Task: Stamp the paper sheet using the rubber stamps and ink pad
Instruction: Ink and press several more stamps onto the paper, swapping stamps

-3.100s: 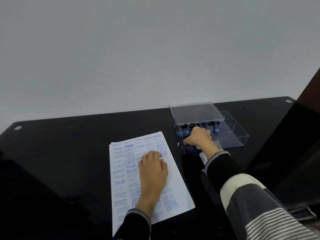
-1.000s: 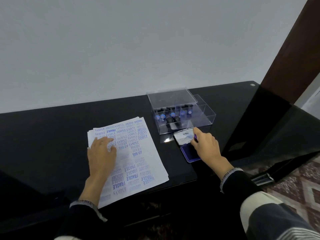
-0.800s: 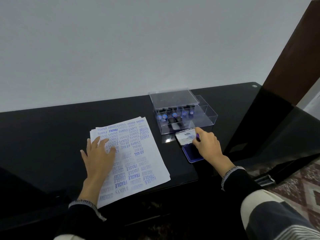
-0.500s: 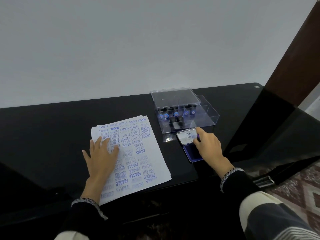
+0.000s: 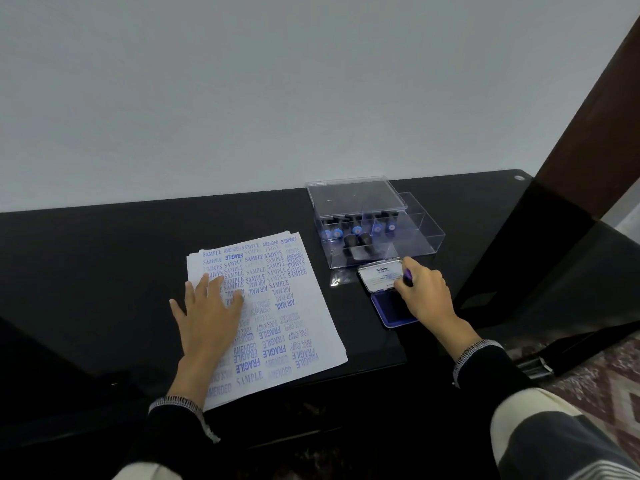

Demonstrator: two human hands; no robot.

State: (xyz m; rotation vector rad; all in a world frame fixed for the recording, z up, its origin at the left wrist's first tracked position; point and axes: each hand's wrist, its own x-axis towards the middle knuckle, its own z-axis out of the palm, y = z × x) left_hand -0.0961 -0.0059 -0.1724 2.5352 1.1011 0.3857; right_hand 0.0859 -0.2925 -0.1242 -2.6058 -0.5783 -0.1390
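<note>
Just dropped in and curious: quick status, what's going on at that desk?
Left hand flat on paper sheet. Right hand grips stamp over open ink pad. Nothing in the way.

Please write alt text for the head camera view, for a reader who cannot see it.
The right hand holds a stamp over an open blue ink pad, while the left hand lies flat on a stamped paper sheet. A clear box of stamps stands behind, on a black table.

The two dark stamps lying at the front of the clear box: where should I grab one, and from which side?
Pinch a dark stamp by its rounded handle, coming straight down. The clear box is open on top beside its lid, and its walls seem to block any sideways approach.
</note>
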